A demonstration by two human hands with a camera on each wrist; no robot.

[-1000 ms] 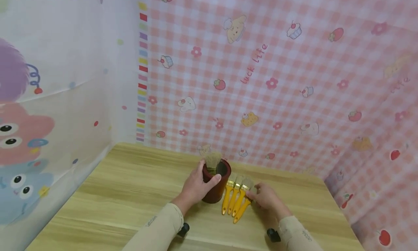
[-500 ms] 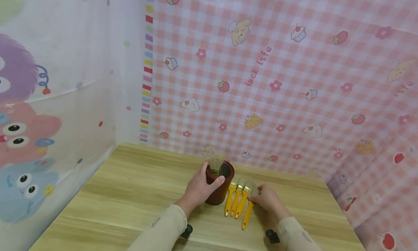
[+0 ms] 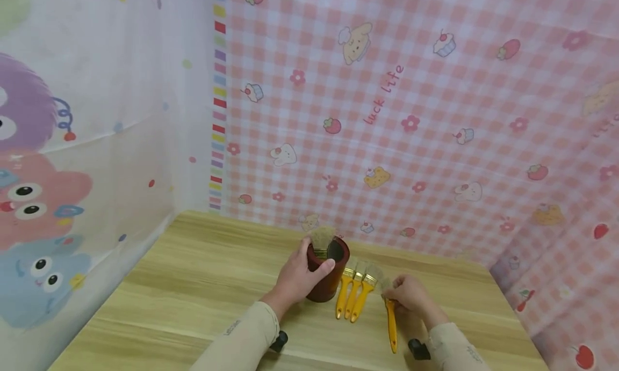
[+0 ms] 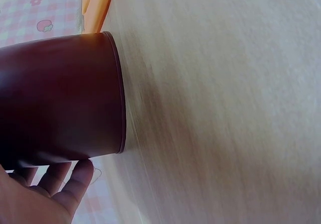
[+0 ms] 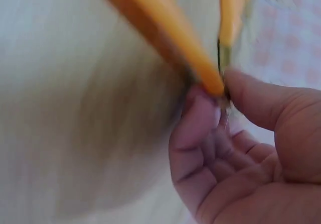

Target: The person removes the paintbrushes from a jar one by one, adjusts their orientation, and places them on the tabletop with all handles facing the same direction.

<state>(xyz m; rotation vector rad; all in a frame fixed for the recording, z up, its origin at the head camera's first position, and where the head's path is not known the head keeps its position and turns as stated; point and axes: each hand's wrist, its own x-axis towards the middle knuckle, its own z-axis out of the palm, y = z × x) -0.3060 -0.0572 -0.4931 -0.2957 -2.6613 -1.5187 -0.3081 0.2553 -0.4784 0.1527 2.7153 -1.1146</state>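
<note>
My left hand (image 3: 298, 273) grips a dark red-brown cylindrical holder (image 3: 323, 282) by its side, thumb near the rim. Inside it stands a paintbrush (image 3: 322, 238), bristles up, leaning on the left of the opening. In the left wrist view the holder (image 4: 65, 98) fills the left side with my fingers beneath it. My right hand (image 3: 411, 296) pinches another paintbrush (image 3: 391, 325) near its ferrule, the yellow handle pointing down toward me. The right wrist view shows thumb and forefinger closed at the top of that orange-yellow handle (image 5: 170, 23); the bristles are mostly hidden.
Several yellow-handled paintbrushes (image 3: 361, 301) lie fanned side by side on the wooden table (image 3: 203, 285), between the holder and my right hand. A pink checked cloth (image 3: 387, 92) hangs behind the table, and a white printed cloth (image 3: 135, 145) on the left.
My right hand has drawn one paintbrush away to the right from the fanned brushes, its handle swinging from slanted to nearly straight down. The left hand and holder stay in place.
</note>
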